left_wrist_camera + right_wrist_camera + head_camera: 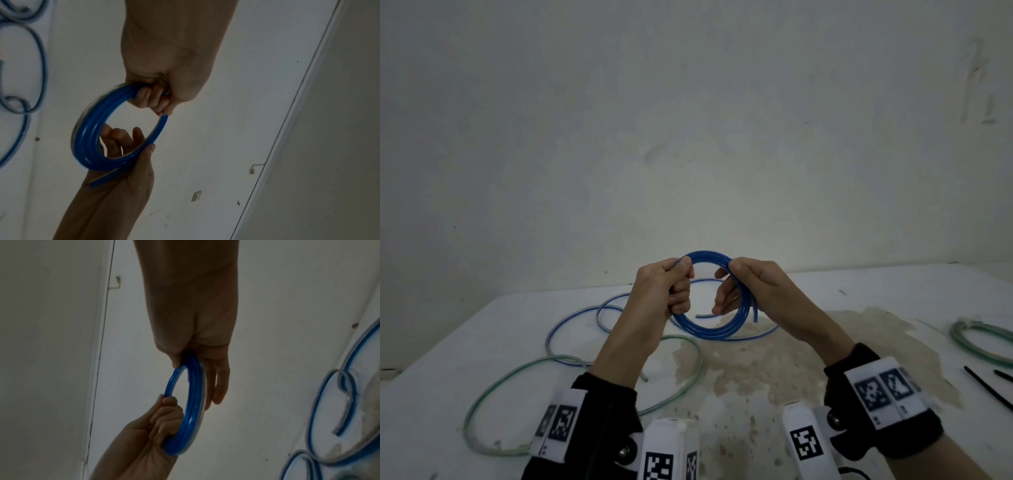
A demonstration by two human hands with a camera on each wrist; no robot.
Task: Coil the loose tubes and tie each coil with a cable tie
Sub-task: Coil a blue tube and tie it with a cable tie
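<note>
Holding blue coil (709,329): your left hand (664,291) fisted at 9 o'clock, right hand (750,287) pinching 3 o'clock, above table (825,308).

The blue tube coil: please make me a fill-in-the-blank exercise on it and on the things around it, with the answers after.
1. The blue tube coil is held by ____ hands.
2. The left hand grips the coil with its fingers ____ around it.
3. The black cable ties lie on the table to the person's ____.
4. The loose green tube lies on the ____.

Answers: both; curled; right; table
</note>
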